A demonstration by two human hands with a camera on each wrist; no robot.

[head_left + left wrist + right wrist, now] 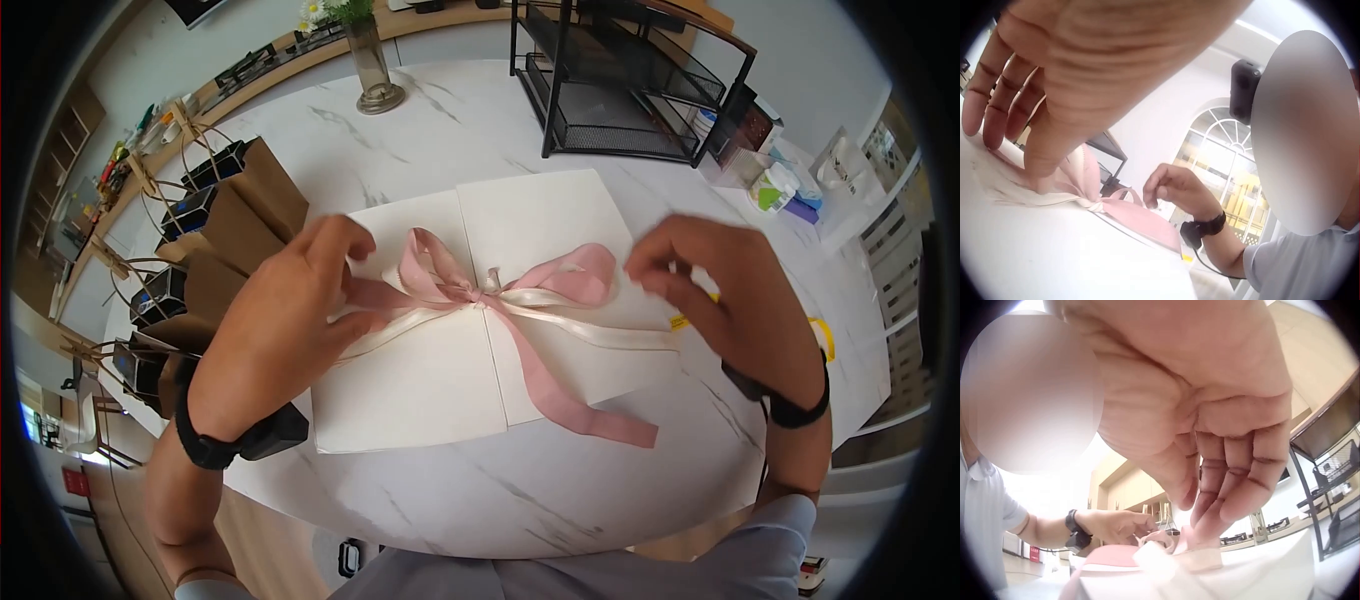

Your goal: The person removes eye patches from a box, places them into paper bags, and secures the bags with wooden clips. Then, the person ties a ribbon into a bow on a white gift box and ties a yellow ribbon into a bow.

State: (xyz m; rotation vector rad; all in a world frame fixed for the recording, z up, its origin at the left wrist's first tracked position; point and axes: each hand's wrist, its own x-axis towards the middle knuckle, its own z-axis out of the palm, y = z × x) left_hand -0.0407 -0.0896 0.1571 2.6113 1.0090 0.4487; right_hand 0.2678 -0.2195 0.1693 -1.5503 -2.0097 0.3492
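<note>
White box (400, 400) mid-table, marble strip between it and table's (440, 500) near edge, my left hand (275, 325) at pink ribbon (548, 388), fingers parted, my right hand (735, 290) by right edge, fingers loosely curved.

My box (410, 395): plain white | bow ribbon (545, 385) before me: dusty pink | my second ribbon (610, 334): cream | my table (450, 505): white, grey-veined | bags (275, 185) I see: brown | rack (625, 135): black mesh | my wristbands (203, 445): black | my sleeves (778, 530): pale grey-blue
</note>
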